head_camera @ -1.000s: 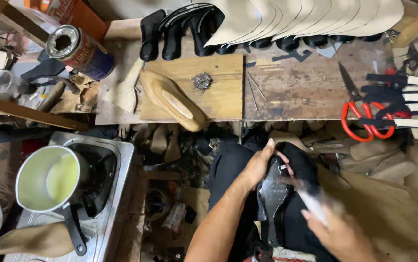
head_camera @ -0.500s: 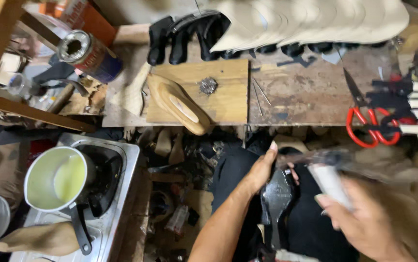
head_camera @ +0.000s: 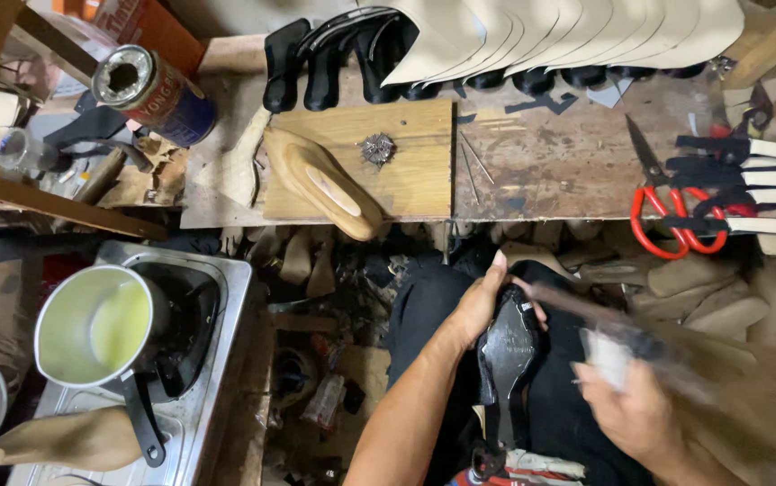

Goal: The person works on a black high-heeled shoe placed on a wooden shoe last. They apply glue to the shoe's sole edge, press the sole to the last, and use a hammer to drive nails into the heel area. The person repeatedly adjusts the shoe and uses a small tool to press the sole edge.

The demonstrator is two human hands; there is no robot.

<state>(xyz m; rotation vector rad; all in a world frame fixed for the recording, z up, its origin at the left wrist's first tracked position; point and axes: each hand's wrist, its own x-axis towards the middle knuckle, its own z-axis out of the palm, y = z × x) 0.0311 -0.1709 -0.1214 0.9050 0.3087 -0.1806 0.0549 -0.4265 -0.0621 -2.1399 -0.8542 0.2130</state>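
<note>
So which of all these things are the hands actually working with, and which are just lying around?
In hand:
- left hand, gripping the black shoe sole on the lap
- right hand, holding a blurred tool with a pale wrap

Lying about:
- red-handled scissors
- wooden shoe last on the board
- tin can
- pan of yellowish liquid
- row of cream uppers

Matt black leather-like shoe sole (head_camera: 507, 353), faintly sheened, under the left hand's (head_camera: 478, 306) grip. Beyond it, worn, scratched bare-wood workbench (head_camera: 550, 162); smooth tan wooden shoe last (head_camera: 320, 180); glossy red plastic scissor handles (head_camera: 672, 225). Left of it, dull brushed-metal saucepan (head_camera: 91, 328).
</note>
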